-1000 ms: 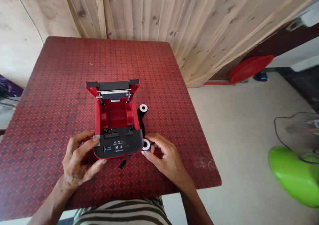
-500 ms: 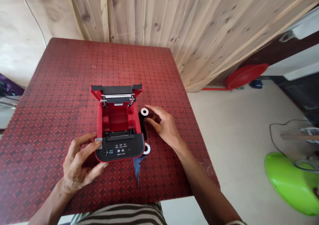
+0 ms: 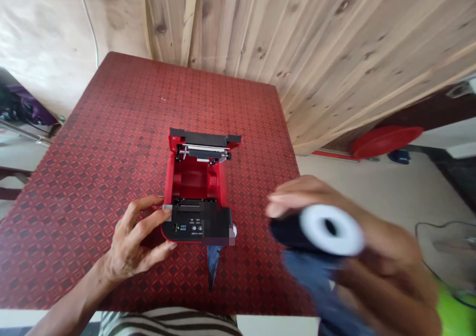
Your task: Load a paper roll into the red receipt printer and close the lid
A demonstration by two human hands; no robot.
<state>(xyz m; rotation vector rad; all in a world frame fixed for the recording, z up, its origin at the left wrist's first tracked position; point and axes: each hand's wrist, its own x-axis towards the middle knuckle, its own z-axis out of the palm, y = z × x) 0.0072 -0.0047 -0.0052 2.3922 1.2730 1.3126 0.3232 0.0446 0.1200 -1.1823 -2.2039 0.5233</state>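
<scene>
A red and black label printer (image 3: 195, 181) stands on the table with its lid raised and its red inner bay bare. My left hand (image 3: 136, 236) grips the printer's left front corner, fingers on the side and top, thumb at the front edge. Close to the camera, my right hand (image 3: 375, 256), blurred by motion, holds a ribbon roll (image 3: 330, 229) with a white core ring and dark film trailing down. Beside the printer's right front corner, a second roll (image 3: 234, 231) is mostly hidden. A pointed piece of dark blue film (image 3: 212, 266) lies in front of it.
The red patterned table (image 3: 122, 102) meets a wooden plank wall (image 3: 238, 23) at the back. On the floor to the right are a red round basin (image 3: 386, 140), a cable and a bright green object (image 3: 455, 301).
My right hand has taken the ribbon roll from beside the printer and lifted it right, towards the camera. My left hand still grips the printer. The view has shifted.
</scene>
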